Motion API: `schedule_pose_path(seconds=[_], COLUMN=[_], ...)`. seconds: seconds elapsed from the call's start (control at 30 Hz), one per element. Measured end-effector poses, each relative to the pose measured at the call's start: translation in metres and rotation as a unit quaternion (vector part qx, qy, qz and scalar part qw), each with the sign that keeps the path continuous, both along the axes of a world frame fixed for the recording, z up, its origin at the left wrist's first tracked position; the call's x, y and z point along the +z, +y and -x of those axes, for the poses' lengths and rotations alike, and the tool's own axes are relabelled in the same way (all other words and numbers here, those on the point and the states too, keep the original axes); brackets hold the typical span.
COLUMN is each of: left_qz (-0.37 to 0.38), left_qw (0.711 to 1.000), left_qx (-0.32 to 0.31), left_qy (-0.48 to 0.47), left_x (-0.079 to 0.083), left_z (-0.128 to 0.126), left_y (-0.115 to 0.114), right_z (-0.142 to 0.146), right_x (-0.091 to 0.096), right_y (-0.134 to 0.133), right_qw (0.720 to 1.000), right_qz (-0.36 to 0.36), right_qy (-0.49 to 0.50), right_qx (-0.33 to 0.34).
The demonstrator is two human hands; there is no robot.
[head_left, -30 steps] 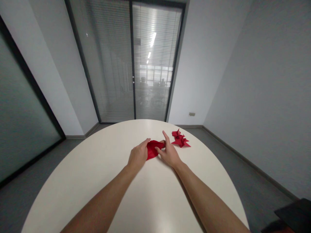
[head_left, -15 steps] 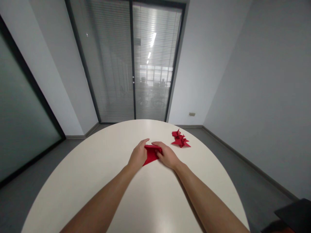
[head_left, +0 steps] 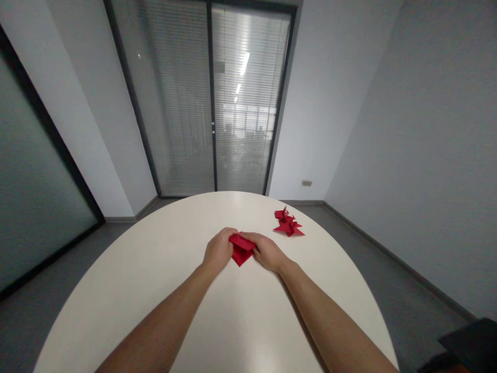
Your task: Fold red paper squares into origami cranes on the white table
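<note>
two bare forearms reach in from the bottom edge and run forward across the pale round tabletop [head_left: 163, 269], drawing together toward its middle. off to the right, past the tabletop's rim and low in the corner, sits a dark object [head_left: 470, 339] too cut off to identify.

the left hand [head_left: 217, 252] and the right hand [head_left: 267, 252] meet side by side, knuckles up, with a folded red paper [head_left: 240, 253] held between them. the left hand's fingers [head_left: 226, 234] are curled down over the paper's left end, and the right hand's fingers [head_left: 249, 237] are bent in over its upper right edge, so both hands are closed on the sheet and almost touch each other above it. the paper lies low against the tabletop near its centre; a flat folded band shows along its top, and a pointed corner pokes out below, between the two wrists. how much of it lies under the palms cannot be told.

further on and to the right, well apart from the hands, a small heap of red origami pieces [head_left: 288, 223] with sharp points rests near the far rim of the tabletop.

beyond the tabletop lies a grey floor [head_left: 349, 228]. a dark-framed glass door [head_left: 212, 103] with lowered blinds fills the far wall, ceiling lights glowing through the slats, and a wall socket [head_left: 306, 183] sits low on the wall to its right.
</note>
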State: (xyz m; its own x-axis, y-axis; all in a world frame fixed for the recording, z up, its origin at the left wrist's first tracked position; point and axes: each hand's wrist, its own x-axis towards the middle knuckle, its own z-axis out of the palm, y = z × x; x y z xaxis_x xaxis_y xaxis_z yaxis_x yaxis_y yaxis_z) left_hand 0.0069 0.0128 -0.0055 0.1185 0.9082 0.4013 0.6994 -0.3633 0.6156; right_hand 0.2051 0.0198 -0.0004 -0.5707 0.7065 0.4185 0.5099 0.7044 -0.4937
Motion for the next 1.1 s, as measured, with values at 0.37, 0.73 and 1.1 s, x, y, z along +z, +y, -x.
schedule_pose_path(seconds=[0.37, 0.73, 1.1], left_qz=[0.011, 0.008, -0.052], left_qw=[0.998, 0.996, 0.994], left_qx=[-0.03, 0.015, -0.024], left_qy=[0.048, 0.089, 0.097], left_x=[-0.003, -0.003, -0.005], left_z=[0.004, 0.005, 0.001], left_y=[0.001, 0.001, 0.0], right_z=[-0.002, -0.005, 0.003], right_x=[-0.004, 0.004, 0.005], right_y=[0.003, 0.002, -0.006], right_qw=[1.0, 0.994, 0.994], right_qz=[-0.02, -0.025, -0.013], right_qy=[0.0, -0.04, -0.098], right_qx=[-0.01, -0.095, -0.049])
